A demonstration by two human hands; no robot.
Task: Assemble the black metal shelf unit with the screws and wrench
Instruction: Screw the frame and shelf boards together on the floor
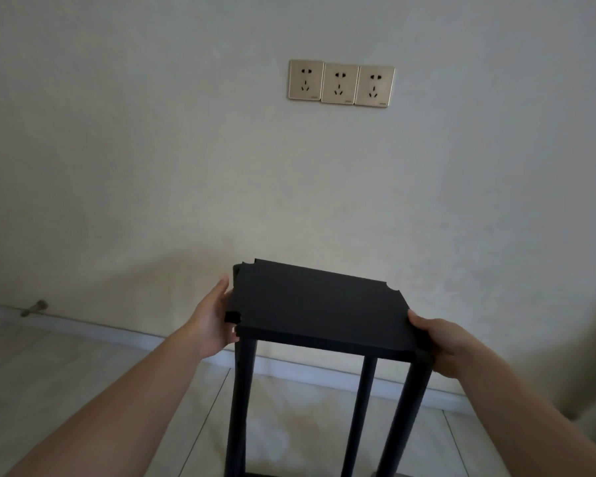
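Head view: the left hand [211,316] at 9 o'clock and the right hand [443,346] at 3 o'clock hold the black shelf board [320,304], fingers curled round its edges.

I observe a plain cream wall [152,149] ahead, dimly lit. Three gold socket plates [340,83] sit side by side at 12 o'clock. A pale skirting board [83,327] meets light floor tiles [66,366]. A small doorstop [35,308] projects at 9 o'clock.
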